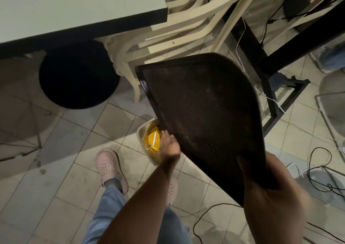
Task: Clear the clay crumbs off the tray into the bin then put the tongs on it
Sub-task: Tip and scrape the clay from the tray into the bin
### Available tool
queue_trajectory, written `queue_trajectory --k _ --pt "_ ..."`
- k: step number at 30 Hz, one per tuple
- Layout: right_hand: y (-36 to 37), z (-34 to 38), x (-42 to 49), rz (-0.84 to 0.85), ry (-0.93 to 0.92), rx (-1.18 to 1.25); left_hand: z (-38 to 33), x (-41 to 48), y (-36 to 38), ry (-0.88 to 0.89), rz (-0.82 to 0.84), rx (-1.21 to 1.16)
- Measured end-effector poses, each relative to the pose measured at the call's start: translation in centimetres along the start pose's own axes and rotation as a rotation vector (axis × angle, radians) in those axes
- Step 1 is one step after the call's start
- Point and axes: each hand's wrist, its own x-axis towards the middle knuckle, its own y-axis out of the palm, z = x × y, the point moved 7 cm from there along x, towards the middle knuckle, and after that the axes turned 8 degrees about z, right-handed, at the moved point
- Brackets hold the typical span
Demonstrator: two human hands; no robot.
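Observation:
A dark tray (205,113) is tilted steeply over a small bin (144,131) on the floor. My right hand (268,197) grips the tray's near corner. My left hand (169,144) rests against the tray's lower left edge, just above the bin, fingers spread on the surface. Inside the bin lies yellow clay (154,141) with a small white stick on it. Fine pale specks still cling to the tray's textured surface. No tongs are in sight.
A pale table (74,6) with a round black base (78,75) stands at upper left. Stacked cream chairs (186,25) sit behind the tray. A black frame (276,60) and loose cables (317,169) lie on the tiled floor at right. My pink shoes (110,167) stand near the bin.

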Motion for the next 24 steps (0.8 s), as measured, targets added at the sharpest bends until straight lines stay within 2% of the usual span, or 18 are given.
queue_trajectory --k 2,4,6,7,9,10,12,14,16,20,24 --pt "0.3 -0.5 -0.1 0.018 0.027 0.019 -1.5 -1.7 -1.3 0.14 -0.155 -0.189" --pt "0.4 -0.7 -0.1 0.025 0.044 0.05 -3.0 -3.4 -1.0 0.279 -0.122 -0.307" --pt "0.2 -0.5 -0.2 0.01 0.062 0.061 -2.1 -3.6 -0.1 0.215 -0.001 -0.314" --pt "0.0 -0.4 -0.1 0.011 0.076 0.077 -0.9 -3.3 0.1 0.139 0.055 -0.228" --pt "0.1 -1.1 0.3 0.051 0.167 0.138 1.6 -2.9 -0.8 -0.002 0.116 0.136" --pt "0.2 -1.8 0.4 0.077 0.23 0.17 2.1 -2.8 -1.7 -0.003 0.105 0.292" --pt "0.5 -2.7 0.7 0.105 0.326 0.232 2.1 -3.3 -4.0 -0.025 0.004 0.394" --pt "0.4 -3.1 0.8 0.123 0.355 0.264 2.3 -4.6 -6.8 -0.113 -0.122 0.354" --pt "-0.5 -3.1 1.1 0.154 0.346 0.287 2.3 -6.4 -9.2 -0.153 -0.166 0.26" --pt "-4.0 -2.9 1.5 0.233 0.348 0.314 1.0 -11.1 -13.6 -0.114 -0.186 0.055" --pt "-7.6 -2.0 1.0 0.299 0.356 0.356 -0.7 -15.8 -18.1 -0.125 -0.115 0.092"
